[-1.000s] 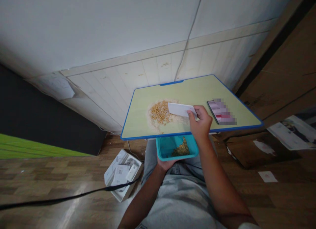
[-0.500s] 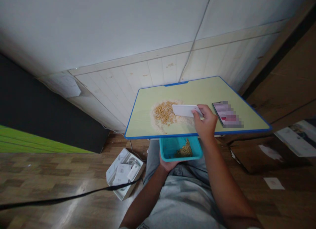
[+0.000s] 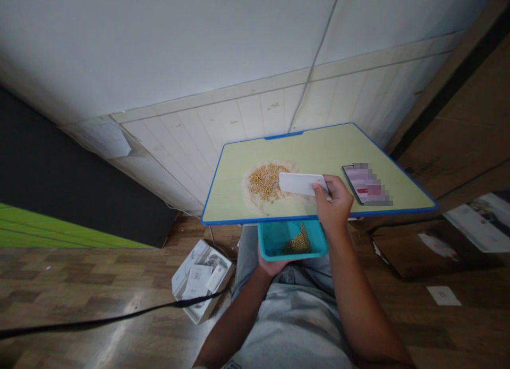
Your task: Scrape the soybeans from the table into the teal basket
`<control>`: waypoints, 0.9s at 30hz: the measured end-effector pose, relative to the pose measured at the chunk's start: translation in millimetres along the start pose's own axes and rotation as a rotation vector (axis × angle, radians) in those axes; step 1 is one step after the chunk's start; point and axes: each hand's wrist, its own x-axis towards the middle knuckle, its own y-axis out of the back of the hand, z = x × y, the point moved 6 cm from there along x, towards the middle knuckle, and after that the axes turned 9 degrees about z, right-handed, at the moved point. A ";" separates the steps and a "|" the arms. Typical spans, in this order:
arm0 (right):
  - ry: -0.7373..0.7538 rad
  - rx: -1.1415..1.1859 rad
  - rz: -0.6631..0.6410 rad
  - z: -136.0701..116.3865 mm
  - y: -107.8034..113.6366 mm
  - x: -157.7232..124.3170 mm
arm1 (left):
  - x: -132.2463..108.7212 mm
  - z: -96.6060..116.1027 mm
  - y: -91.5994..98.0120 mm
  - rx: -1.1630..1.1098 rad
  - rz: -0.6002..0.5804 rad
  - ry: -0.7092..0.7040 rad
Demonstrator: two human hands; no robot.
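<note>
My right hand grips a flat white card-like piece by its right end, above the table. The piece's left end is over the right side of a pile of yellow soybeans, mixed with pale fine grains. Below the table's near edge, my left hand holds a turquoise plastic tub from underneath, its fingers mostly hidden. Inside the tub, beans lie heaped toward the right.
The pale green table has a blue rim and stands against the wall. A phone lies on its right side. An open white box with small items sits on the floor, a black strap crossing it.
My right hand has shifted slightly right and toward me with the white piece. The left hand and the tub have hardly moved.
</note>
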 end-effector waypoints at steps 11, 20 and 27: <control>-0.046 0.027 -0.052 0.1 -2.1 -5.1 | 1.6 -3.4 6.7 -0.102 0.051 0.049; -0.051 0.031 -0.071 -1.1 -1.6 -6.9 | 0.9 -3.2 9.5 -0.052 0.089 0.044; -0.078 0.065 -0.054 0.3 2.5 -6.7 | -2.7 -1.6 1.1 -0.071 0.114 0.028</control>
